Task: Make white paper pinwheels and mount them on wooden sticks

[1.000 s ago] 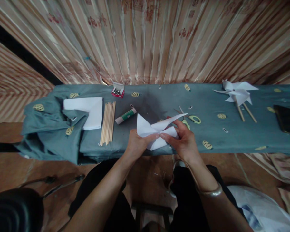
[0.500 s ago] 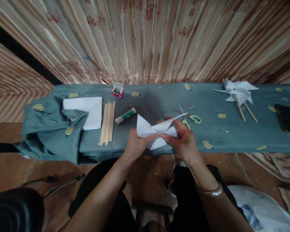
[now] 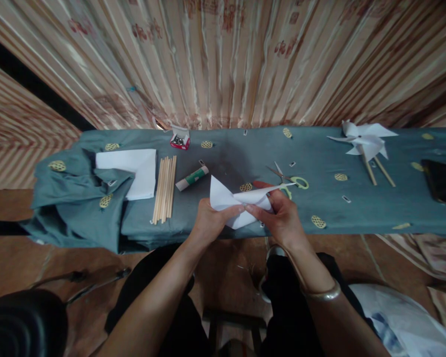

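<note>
A folded paper [image 3: 241, 198], thin, white and matte, shows over the near edge of a bench [image 3: 319, 153]. Its surfaces curve inward toward the middle, while one sharp corner stands up on the left and another stretches rightward in a slim point. The left hand [image 3: 210, 218] grips its left side and the right hand [image 3: 282, 213] pinches its right side, so the paper lies between them, both thumbs pressing close together at its centre.

The bench is covered in smooth grey-green cloth printed with yellow pineapples, rumpled far to the left of the folded paper. Just beyond the paper's left side lies a cylindrical green-and-white tube [image 3: 192, 178]. Further left come a row of slender, pale wooden sticks [image 3: 165, 189] and flat white sheets [image 3: 144, 168], partly under the cloth. Beyond it and to the left, a small open card box [image 3: 180, 138] holds shiny metal bits. Near its right side lie green-handled metal scissors [image 3: 300, 182], with white paper pinwheels [image 3: 369, 139] well to the right.
</note>
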A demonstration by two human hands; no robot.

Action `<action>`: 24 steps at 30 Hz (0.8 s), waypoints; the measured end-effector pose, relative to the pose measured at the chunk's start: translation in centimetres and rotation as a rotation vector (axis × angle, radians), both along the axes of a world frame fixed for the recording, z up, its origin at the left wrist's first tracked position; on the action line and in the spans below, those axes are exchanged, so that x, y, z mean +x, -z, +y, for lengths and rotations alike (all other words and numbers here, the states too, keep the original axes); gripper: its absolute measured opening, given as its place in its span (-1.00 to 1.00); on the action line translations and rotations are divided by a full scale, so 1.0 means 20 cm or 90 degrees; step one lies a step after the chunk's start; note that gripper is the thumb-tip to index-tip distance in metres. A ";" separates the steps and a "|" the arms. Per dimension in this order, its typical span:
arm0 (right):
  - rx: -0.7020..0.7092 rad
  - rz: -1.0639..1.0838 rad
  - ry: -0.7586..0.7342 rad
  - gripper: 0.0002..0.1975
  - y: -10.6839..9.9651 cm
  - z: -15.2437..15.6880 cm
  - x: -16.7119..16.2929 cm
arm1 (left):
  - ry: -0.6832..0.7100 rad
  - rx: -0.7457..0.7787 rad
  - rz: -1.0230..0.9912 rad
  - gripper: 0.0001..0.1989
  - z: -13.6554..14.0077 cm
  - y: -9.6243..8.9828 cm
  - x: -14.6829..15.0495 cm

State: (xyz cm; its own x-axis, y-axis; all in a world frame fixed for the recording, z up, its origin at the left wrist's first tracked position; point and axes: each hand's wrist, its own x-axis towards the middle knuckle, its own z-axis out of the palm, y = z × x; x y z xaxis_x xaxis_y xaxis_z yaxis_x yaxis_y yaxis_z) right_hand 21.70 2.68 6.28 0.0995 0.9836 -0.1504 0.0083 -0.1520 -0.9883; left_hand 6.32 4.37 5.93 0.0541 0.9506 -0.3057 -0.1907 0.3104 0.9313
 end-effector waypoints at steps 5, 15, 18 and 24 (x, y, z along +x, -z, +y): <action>0.005 -0.017 0.009 -0.35 0.01 0.00 0.00 | -0.006 -0.008 -0.007 -0.76 0.00 0.00 0.00; -0.008 0.014 0.015 -0.38 0.01 0.00 -0.01 | -0.010 -0.017 0.018 -0.76 0.00 0.00 0.01; -0.020 0.012 0.016 -0.35 0.01 0.00 -0.01 | -0.014 -0.015 0.017 -0.77 0.00 0.00 0.00; -0.018 0.009 0.018 -0.35 0.02 0.00 -0.01 | -0.020 -0.013 0.023 -0.78 0.00 -0.01 0.01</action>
